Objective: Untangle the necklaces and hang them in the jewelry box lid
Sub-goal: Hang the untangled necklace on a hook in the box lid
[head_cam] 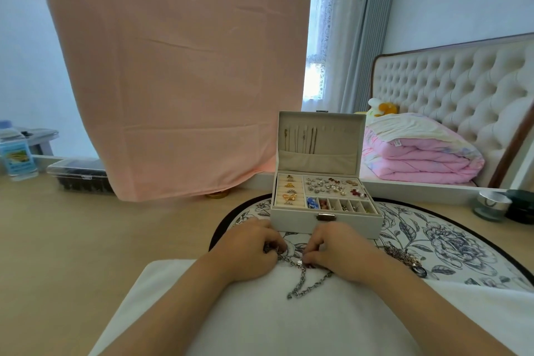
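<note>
Untangling step: left grip (248,251) and right grip (339,251) both pinch the chain (300,277); next, likely free one strand for the lid (319,150).

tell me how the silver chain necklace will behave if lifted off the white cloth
Probably floppy: the silver chain necklace lies in loose loops on the white cloth between the left hand and right hand. Its chunky metal links suggest some heft for its size. Its strands cross, so it may snag rather than lift free.
</note>
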The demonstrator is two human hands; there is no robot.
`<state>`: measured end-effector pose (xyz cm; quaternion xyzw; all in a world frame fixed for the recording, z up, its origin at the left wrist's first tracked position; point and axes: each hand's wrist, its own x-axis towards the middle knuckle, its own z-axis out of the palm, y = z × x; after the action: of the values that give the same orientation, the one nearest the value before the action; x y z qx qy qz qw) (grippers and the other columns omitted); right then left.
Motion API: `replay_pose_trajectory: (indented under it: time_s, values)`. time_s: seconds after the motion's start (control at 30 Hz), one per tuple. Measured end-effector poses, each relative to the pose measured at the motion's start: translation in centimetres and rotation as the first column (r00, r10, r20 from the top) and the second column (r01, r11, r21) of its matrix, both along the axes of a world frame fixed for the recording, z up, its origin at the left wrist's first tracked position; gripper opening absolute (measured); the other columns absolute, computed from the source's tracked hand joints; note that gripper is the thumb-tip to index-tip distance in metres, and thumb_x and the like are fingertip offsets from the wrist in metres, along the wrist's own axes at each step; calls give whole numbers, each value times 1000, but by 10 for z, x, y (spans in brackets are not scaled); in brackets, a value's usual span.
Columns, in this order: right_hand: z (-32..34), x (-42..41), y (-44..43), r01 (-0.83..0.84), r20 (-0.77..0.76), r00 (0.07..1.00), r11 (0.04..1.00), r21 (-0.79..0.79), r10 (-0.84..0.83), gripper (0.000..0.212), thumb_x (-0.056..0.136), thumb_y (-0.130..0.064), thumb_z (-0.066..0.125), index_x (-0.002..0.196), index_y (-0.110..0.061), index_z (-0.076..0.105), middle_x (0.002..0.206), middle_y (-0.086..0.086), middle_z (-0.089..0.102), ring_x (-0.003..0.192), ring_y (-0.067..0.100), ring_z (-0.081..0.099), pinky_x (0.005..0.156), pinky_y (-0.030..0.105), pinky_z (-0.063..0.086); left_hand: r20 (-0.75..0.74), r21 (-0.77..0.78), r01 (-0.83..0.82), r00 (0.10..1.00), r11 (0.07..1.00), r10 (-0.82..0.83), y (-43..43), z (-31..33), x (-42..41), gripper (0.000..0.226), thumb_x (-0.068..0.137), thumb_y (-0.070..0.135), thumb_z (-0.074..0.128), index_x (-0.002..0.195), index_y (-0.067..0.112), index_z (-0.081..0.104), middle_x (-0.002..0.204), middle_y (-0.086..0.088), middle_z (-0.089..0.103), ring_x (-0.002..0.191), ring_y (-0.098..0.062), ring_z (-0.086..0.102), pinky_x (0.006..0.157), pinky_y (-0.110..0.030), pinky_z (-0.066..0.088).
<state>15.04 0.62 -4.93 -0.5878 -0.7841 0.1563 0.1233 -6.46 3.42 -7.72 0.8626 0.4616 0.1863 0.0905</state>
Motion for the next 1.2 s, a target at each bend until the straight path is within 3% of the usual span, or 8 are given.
replay_pose_trajectory:
  time_s: [0.27, 0.43, 0.53, 0.67, 0.8, 0.93, 1.1, 1.2]
  values:
    - [-3, -1, 0, -94, 290, 956, 987, 130, 53, 16, 98, -33, 52, 97, -25, 66, 100, -7, 63, 89, 15, 60, 78, 32, 52, -47, 69, -9, 999, 998, 12, -1, -1, 27, 29, 89, 56, 60, 106, 37, 75, 100, 15, 60, 98, -6, 51, 80, -31, 46]
    - [-8, 4, 9, 42, -337, 941, 999, 35, -28, 22, 104, -23, 43, 85, -27, 52, 88, -4, 65, 76, 13, 58, 72, 30, 50, 216, -160, 37, 976, 986, -2, 0, 0, 31, 11, 88, 40, 69, 91, 32, 76, 89, 12, 67, 83, -5, 60, 80, -30, 53]
    - [4, 5, 12, 27, -744, 657, 990, -138, -122, 22, 108, -19, 37, 94, -11, 53, 69, 2, 65, 67, 20, 64, 76, 38, 57, 523, -428, 127, 842, 895, 131, -2, 15, 34, 16, 93, 18, 61, 81, 12, 68, 79, -1, 68, 75, -13, 63, 77, -28, 53]
    - [18, 17, 16, -34, -902, 399, 981, -191, -162, 19, 107, -16, 39, 94, -9, 50, 58, -2, 37, 47, 15, 36, 65, 41, 54, 790, -523, 424, 566, 740, 234, 2, 37, 18, 22, 87, 24, 50, 69, 12, 46, 63, -3, 47, 60, -22, 54, 72, -37, 54]
    - [27, 37, 19, 14, -851, 504, 986, -164, -148, 22, 107, -15, 38, 89, -10, 49, 54, -6, 35, 41, 8, 33, 57, 35, 47, 918, -394, 575, 289, 717, 272, 15, 50, -7, 25, 89, 26, 49, 66, 18, 41, 59, 1, 29, 50, -17, 38, 59, -34, 50]
    - [24, 64, 22, 59, -561, 810, 976, -208, -168, 24, 107, -15, 39, 86, -11, 49, 59, -2, 50, 48, 12, 48, 64, 38, 52, 941, -331, 585, 145, 741, 306, 18, 66, -21, 23, 90, 26, 48, 69, 19, 45, 60, 4, 32, 50, -14, 34, 54, -29, 44]
    - [30, 58, 11, 15, -58, 998, 961, -277, -32, 12, 100, -25, 56, 96, -22, 67, 86, -13, 71, 77, 2, 66, 81, 24, 53, 924, -381, 609, 284, 696, 258, 10, 75, -9, 24, 94, 25, 47, 72, 17, 53, 62, 3, 33, 51, -13, 31, 50, -26, 36]
    - [29, 34, 8, -89, -398, 917, 971, -221, -7, 31, 98, -24, 60, 127, -34, 60, 118, -16, 69, 112, 3, 62, 103, 28, 46, 877, -433, 595, 452, 677, 163, 0, 77, 12, 27, 100, 24, 43, 78, 16, 55, 65, 2, 34, 53, -13, 31, 49, -25, 33]
